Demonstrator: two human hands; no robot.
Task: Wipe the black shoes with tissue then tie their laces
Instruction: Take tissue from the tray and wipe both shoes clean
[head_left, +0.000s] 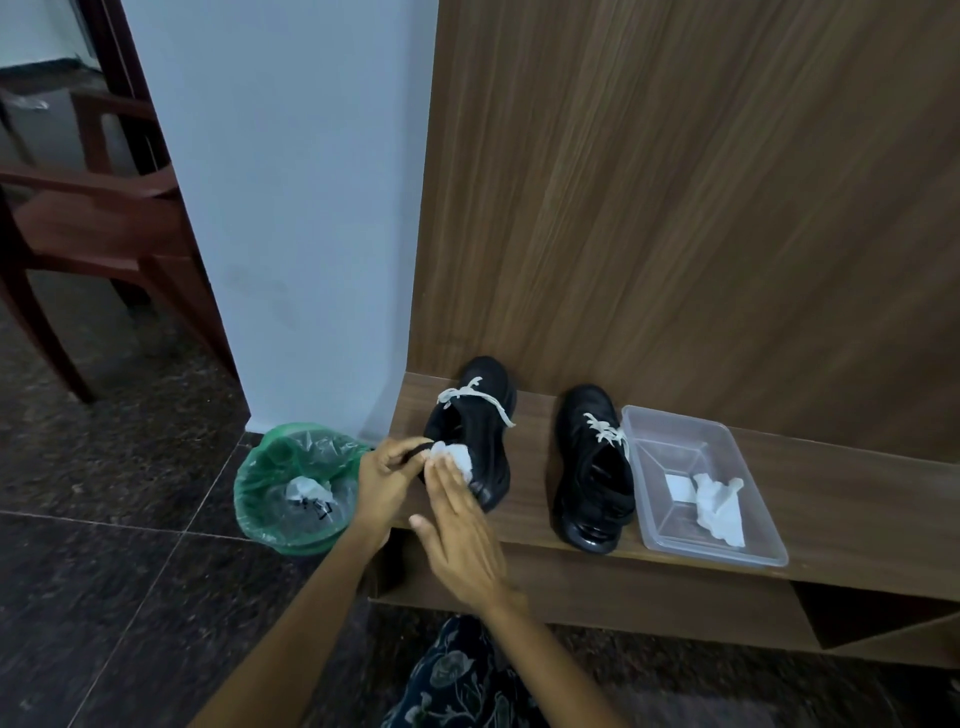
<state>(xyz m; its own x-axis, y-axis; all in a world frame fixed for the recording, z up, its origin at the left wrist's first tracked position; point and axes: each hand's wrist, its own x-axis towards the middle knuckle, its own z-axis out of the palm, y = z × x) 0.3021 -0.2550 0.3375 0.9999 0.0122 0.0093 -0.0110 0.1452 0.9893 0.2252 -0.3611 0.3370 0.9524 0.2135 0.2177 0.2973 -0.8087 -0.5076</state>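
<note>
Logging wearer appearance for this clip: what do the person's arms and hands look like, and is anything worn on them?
Both forearms are bare, no sleeves in view. The left hand and right hand show no gloves, rings, watch or bracelets. Below them is dark clothing with a pale floral print.

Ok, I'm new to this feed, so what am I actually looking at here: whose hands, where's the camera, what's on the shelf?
There is no machine: one camera on a person's head looks down at their bare hands. The left hand grips the heel of the left shoe. The right hand, fingers straight, presses a tissue against that shoe. Both black shoes stand on a wooden shelf, white laces loose. Right of the right shoe sits a clear tray holding a crumpled tissue. A green-lined bin stands on the floor.
</note>
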